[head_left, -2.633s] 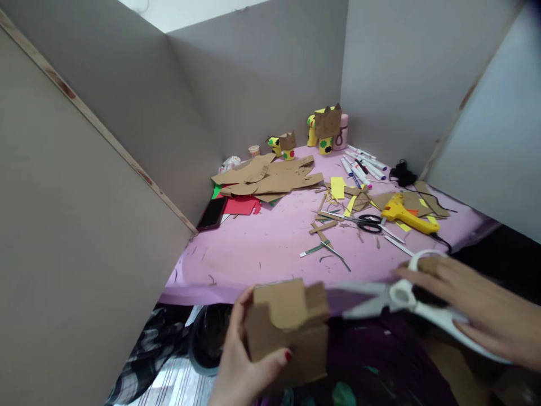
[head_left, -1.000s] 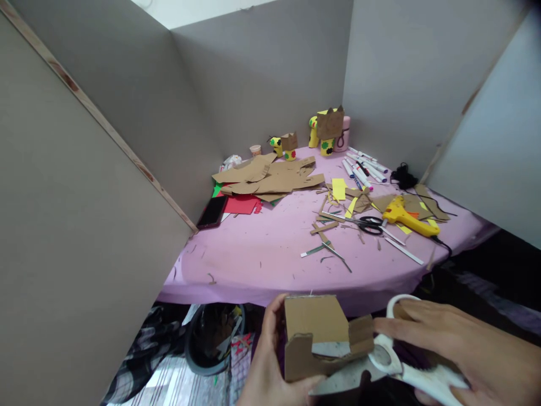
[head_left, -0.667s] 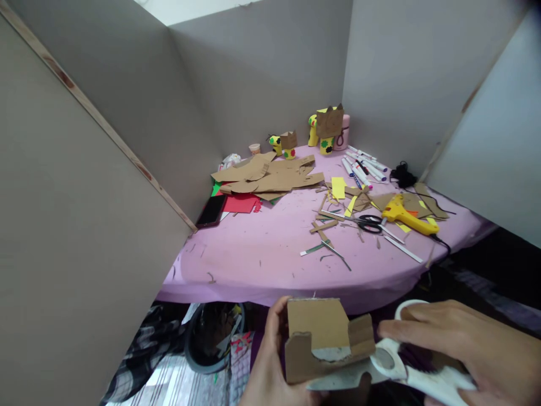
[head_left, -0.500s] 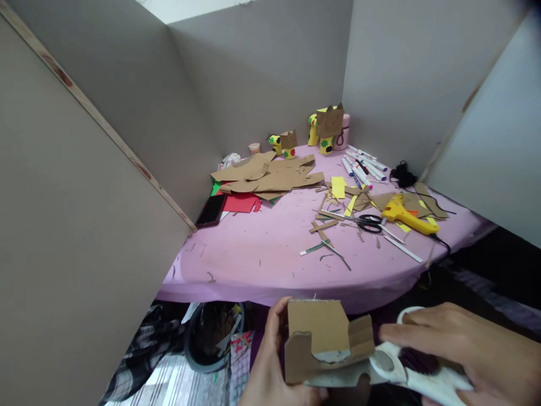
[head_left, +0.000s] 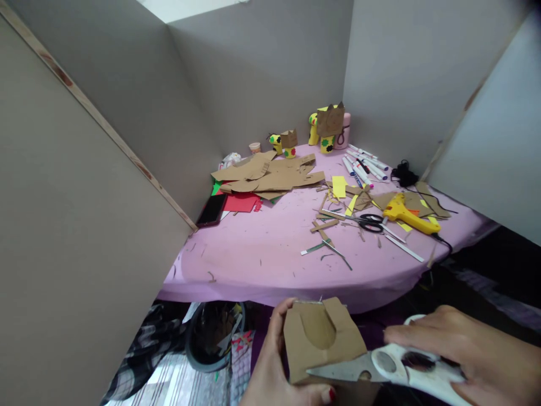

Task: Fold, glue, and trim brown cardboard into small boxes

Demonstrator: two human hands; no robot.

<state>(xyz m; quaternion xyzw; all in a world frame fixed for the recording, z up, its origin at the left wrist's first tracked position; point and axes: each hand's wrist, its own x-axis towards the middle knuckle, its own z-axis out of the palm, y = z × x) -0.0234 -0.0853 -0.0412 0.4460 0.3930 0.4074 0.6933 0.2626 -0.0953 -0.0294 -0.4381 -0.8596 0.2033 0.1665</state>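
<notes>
Low in front of me, my left hand (head_left: 268, 369) grips a small brown cardboard box (head_left: 344, 338) from its left side, thumb along the bottom edge. A U-shaped cutout shows in the box's upper face. My right hand (head_left: 460, 347) is closed around the handles of a pair of white-handled scissors (head_left: 386, 363). Their blades point left and look closed, with the tip against the lower front of the box close to my left thumb. The box's underside is hidden.
A pink-covered table (head_left: 236, 254) carries cardboard sheets (head_left: 274, 175), black-handled scissors (head_left: 371, 223), a yellow glue gun (head_left: 408, 215), markers (head_left: 366, 166) and paper scraps. Decorated yellow figures (head_left: 327, 144) stand at the back. Below sits a bin (head_left: 196, 361). Grey panels (head_left: 262, 73) enclose the table.
The front flap with the U-shaped cutout, raised and bent before, now lies flat across the box's upper face. The scissors' blade has come from behind the cardboard to its front.
</notes>
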